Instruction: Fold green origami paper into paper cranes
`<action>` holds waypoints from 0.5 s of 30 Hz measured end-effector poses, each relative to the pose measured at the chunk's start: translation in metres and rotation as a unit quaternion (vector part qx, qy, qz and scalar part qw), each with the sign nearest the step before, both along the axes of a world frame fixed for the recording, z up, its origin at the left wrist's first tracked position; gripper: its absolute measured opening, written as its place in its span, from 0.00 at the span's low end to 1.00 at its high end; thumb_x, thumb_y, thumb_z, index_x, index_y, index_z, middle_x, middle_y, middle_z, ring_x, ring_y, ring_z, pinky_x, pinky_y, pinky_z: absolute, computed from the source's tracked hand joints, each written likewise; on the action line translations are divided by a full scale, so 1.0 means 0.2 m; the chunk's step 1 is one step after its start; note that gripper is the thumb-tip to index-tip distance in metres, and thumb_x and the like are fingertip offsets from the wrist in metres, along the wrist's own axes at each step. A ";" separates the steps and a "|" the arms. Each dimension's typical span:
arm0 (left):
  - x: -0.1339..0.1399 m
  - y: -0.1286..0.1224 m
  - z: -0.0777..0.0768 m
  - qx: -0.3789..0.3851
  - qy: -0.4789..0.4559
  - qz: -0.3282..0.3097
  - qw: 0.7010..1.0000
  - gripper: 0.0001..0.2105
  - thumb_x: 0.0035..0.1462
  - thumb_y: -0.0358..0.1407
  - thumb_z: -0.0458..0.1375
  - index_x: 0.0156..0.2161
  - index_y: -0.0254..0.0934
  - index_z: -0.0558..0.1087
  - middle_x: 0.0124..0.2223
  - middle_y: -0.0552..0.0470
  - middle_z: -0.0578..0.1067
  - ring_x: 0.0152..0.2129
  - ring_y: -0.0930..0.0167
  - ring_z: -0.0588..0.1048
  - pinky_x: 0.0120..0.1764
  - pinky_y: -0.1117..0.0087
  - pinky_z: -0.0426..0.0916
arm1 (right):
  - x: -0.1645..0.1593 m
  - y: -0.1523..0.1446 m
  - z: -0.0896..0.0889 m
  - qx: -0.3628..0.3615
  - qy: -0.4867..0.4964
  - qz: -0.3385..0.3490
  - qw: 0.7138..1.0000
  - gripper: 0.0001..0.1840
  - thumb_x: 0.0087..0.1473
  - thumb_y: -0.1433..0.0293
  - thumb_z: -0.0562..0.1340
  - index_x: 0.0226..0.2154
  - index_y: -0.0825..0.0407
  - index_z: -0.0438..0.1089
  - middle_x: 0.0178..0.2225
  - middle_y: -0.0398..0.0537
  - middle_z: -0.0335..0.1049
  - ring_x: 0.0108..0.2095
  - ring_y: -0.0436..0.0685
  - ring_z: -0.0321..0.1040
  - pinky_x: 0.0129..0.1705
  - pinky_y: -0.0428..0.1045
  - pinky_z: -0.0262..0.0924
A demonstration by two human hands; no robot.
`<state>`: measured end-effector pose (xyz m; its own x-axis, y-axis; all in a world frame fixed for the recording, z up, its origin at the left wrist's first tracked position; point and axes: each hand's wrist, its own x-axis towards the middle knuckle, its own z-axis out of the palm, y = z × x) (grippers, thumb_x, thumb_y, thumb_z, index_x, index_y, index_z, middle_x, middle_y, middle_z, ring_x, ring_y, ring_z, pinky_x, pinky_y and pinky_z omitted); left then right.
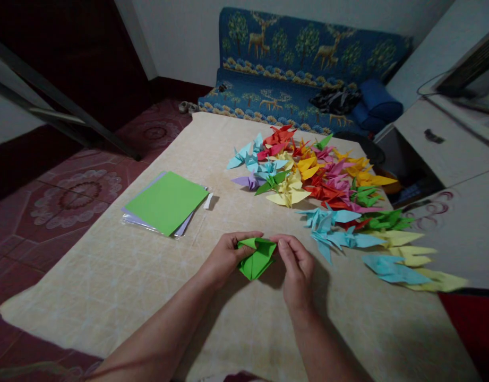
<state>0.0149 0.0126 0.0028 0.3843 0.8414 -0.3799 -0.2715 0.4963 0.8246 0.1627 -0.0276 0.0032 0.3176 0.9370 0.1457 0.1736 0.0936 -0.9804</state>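
Note:
A partly folded sheet of green origami paper (257, 261) is held between my two hands over the near middle of the table. My left hand (231, 254) grips its left side, thumb lying across the front layer. At the upper right corner, my right hand (296, 261) pinches the paper between thumb and fingers. Creases and a lifted flap show on the folded piece. Beyond my left hand lies a stack of square paper (166, 204), green on top with lilac sheets and a clear wrapper under it. Many folded paper cranes (290, 185) in several colours are heaped beyond my right hand.
The table (109, 286) has a pale patterned cloth. Behind it stands a blue sofa (280, 69) with deer and trees on it. A white cabinet (447, 143) is close on the right, and a metal ladder-like frame (65, 101) leans at the left.

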 end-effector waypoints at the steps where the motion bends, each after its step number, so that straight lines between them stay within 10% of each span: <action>1: 0.00 0.00 0.00 -0.005 -0.002 0.000 1.000 0.20 0.46 0.32 0.67 0.46 0.30 0.77 0.38 0.43 0.81 0.29 0.70 0.77 0.37 0.69 0.69 | 0.00 0.00 0.00 -0.003 0.021 -0.002 1.000 0.12 0.59 0.62 0.57 0.32 0.51 0.73 0.29 0.45 0.73 0.31 0.54 0.70 0.31 0.47 0.63; 15: 0.03 -0.01 -0.02 0.040 0.004 0.010 0.999 0.15 0.50 0.39 0.66 0.42 0.32 0.80 0.33 0.45 0.81 0.27 0.70 0.76 0.34 0.71 0.68 | -0.03 -0.01 -0.02 0.050 -0.144 -0.063 0.986 0.04 0.50 0.71 0.64 0.32 0.51 0.71 0.28 0.43 0.69 0.31 0.54 0.67 0.36 0.50 0.63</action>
